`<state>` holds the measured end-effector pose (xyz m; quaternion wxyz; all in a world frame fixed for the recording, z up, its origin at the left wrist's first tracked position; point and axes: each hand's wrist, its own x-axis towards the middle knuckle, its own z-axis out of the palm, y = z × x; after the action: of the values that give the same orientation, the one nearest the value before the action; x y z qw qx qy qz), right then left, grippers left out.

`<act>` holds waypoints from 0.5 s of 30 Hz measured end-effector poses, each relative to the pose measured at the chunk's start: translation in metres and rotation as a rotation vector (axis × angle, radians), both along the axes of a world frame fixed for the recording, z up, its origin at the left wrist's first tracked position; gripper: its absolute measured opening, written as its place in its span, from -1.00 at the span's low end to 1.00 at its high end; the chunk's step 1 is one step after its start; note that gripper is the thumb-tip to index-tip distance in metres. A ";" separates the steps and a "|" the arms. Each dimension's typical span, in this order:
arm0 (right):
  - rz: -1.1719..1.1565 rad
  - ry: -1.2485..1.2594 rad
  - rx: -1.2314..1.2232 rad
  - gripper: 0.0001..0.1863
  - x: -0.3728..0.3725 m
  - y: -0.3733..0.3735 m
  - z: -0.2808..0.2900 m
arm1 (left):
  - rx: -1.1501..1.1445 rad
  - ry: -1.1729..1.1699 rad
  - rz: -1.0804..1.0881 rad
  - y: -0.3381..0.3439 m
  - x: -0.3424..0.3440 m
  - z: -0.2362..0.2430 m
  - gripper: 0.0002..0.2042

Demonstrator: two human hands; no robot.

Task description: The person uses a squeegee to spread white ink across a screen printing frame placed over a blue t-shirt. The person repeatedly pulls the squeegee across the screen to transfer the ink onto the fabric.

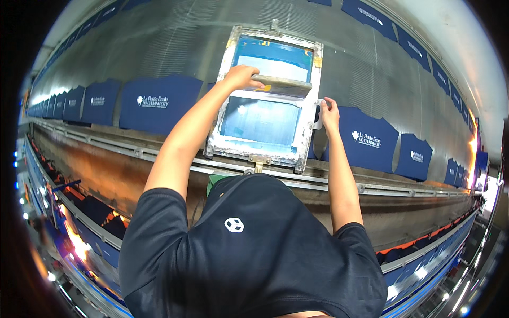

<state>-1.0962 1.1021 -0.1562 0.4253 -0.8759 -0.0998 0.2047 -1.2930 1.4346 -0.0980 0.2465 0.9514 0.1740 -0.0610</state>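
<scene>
A screen-printing frame point(317, 66) with worn pale edges lies across the long table in front of me. Blue and white ink shows on its mesh point(260, 124). My left hand point(243, 78) is closed on the left end of a squeegee point(283, 86), which spans the frame's width, leaning over the mesh. At the frame's right edge, my right hand point(330, 111) has its fingers curled on a small white piece with a dark oval point(318, 115). My palm partly hides how that piece joins the frame.
Navy shirt panels point(159, 103) with white prints lie in a row to the left, and more panels point(368, 135) to the right. Another row point(371, 20) runs along the far side. A metal rail point(339, 185) follows the table's near edge, close to my body.
</scene>
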 end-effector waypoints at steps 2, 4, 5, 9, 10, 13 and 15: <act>0.020 0.305 0.268 -0.63 -0.006 0.016 0.001 | -0.145 0.057 -0.030 0.012 -0.004 -0.002 -0.57; 0.051 0.211 0.218 -0.66 0.005 0.028 -0.015 | -0.249 0.101 -0.077 0.015 -0.015 -0.013 -0.52; 0.011 0.217 0.224 -0.68 0.009 0.025 -0.026 | -0.244 0.115 -0.056 0.003 -0.019 -0.013 -0.49; -0.056 -0.200 0.171 -0.79 0.015 0.013 -0.054 | -0.168 -0.089 0.029 -0.067 -0.078 -0.019 -0.36; -0.057 -0.175 0.151 -0.79 0.001 0.035 -0.019 | -0.177 -0.231 0.090 -0.086 -0.112 -0.023 -0.36; -0.100 -0.237 0.155 -0.79 0.001 0.040 -0.002 | -0.187 -0.198 0.127 -0.144 -0.175 -0.004 -0.32; -0.116 -0.271 0.200 -0.79 0.004 0.038 -0.003 | -0.153 -0.198 0.102 -0.166 -0.209 -0.006 -0.30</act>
<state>-1.0922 1.1402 -0.1592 0.5039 -0.8532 -0.1252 0.0491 -1.5019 1.2687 -0.1036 0.3371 0.9211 0.1920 0.0328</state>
